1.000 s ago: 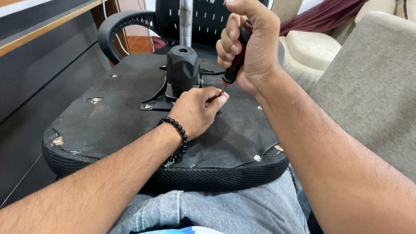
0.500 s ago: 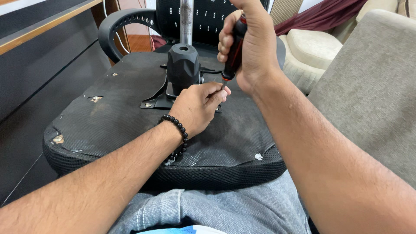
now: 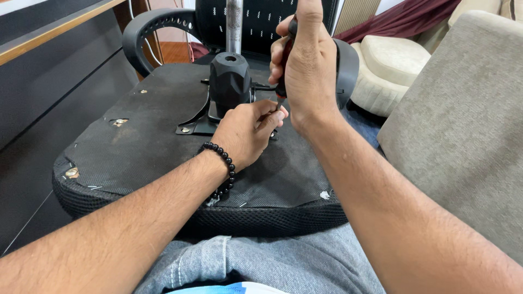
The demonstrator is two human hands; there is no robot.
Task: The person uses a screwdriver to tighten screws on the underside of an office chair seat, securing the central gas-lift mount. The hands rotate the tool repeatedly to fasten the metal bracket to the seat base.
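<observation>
An upturned office chair seat point(image 3: 147, 141), black with a dusty fabric underside, lies across my lap. A black metal mechanism plate with a plastic hub point(image 3: 230, 81) is bolted at its middle, and a silver gas cylinder point(image 3: 234, 24) stands up from it. My right hand point(image 3: 305, 71) is closed around the dark red and black handle of a screwdriver point(image 3: 283, 81), held nearly upright with its tip down at the plate's right edge. My left hand point(image 3: 248, 130), a black bead bracelet on its wrist, rests on the seat and pinches the screwdriver's tip.
A black armrest point(image 3: 147, 27) curves up at the back left and the mesh backrest point(image 3: 272, 16) stands behind the hub. A dark cabinet with a wooden edge point(image 3: 49, 65) is on the left. A grey sofa arm point(image 3: 463, 136) and cream cushions point(image 3: 392, 60) lie right.
My right hand has lifted the screwdriver handle slightly and turned it more upright. My left hand's fingers have stayed at the tip by the plate.
</observation>
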